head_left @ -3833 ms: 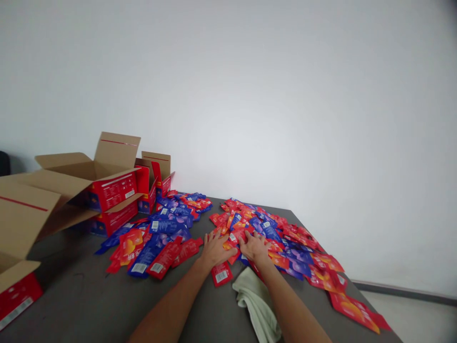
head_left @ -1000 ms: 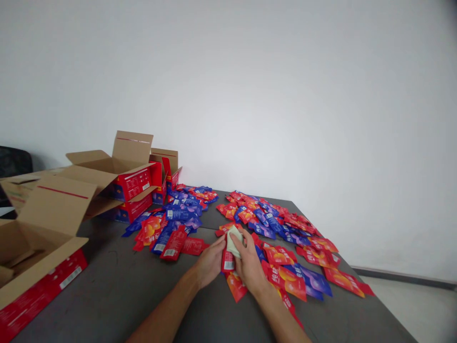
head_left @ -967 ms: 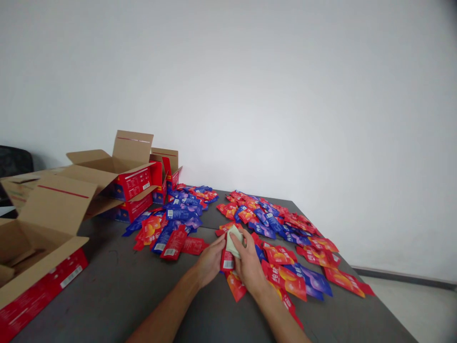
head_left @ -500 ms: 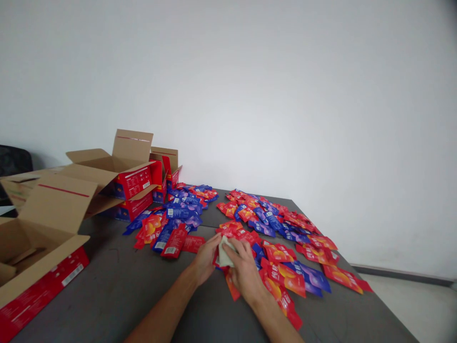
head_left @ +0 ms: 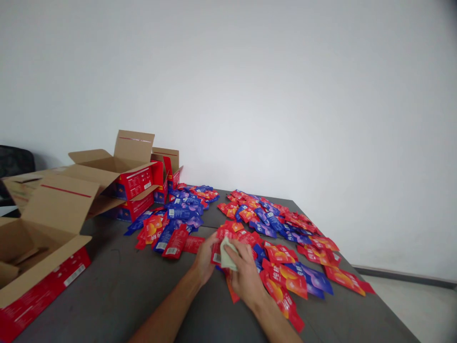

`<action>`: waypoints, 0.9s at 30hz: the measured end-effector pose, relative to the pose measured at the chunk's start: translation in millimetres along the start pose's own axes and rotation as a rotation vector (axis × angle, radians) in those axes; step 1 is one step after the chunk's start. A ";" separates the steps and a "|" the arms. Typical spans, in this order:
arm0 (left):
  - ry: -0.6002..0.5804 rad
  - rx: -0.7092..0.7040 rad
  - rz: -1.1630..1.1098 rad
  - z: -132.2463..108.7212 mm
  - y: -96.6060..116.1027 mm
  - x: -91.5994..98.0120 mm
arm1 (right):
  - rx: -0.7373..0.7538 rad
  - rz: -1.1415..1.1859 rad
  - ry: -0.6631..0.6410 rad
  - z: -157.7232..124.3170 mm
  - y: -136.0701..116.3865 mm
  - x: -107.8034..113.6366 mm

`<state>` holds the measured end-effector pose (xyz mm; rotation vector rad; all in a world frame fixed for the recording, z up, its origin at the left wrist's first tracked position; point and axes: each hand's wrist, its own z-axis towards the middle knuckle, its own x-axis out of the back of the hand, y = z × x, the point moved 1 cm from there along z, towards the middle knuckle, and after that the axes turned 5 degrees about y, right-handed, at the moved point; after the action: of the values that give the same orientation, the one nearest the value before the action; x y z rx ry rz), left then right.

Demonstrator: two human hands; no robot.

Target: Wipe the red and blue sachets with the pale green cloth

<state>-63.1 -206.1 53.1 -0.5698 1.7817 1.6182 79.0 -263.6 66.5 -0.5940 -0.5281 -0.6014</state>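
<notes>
Two hands meet over the front middle of the table (head_left: 117,295). The left hand (head_left: 203,261) has its fingers curled on the left edge of a red packet (head_left: 216,248) and grips it. The right hand (head_left: 247,277) has its fingers closed around a pale green cloth (head_left: 226,256), which is bunched up and pressed against the packet's face. I cannot tell whether the packet rests on the table or is slightly lifted.

Handling, as a judgement: the packet looks light, thin and flexible, with a glossy film that is likely slippery. It is best pinched at a sealed edge. The cloth is soft and limp, so it can be gathered anywhere.

Just right of the hands, a spread of red and blue packets (head_left: 285,267) runs toward the far right corner. A second pile of packets (head_left: 174,221) lies left of centre. At the near left edge sits an open carton (head_left: 39,271). More open cartons (head_left: 124,183) stand at the far left, and beyond them is a white wall (head_left: 285,95).
</notes>
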 end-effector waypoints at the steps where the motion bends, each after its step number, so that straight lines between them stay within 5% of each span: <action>1: 0.021 -0.038 0.030 -0.3 1.3 -0.3 | -0.032 -0.001 0.073 -1.8 4.7 0.2; 4: 0.128 -0.095 0.105 -0.7 2.5 1.1 | -0.133 -0.002 0.210 -6.5 16.7 1.3; 7: 0.193 -0.090 0.089 -1.6 2.9 3.3 | -0.164 0.021 0.216 -8.5 19.6 0.6; 23: -0.075 0.173 -0.100 -8.4 -2.9 -6.9 | 0.008 0.030 -0.068 -3.3 -1.1 -1.6; 27: -0.127 0.105 -0.042 -8.3 -5.3 -4.1 | -0.052 -0.006 0.023 -4.8 9.7 -0.6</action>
<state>-58.0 -215.5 52.6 -0.4430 1.7381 1.4891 86.3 -259.9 59.3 -0.6340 -0.4940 -0.6288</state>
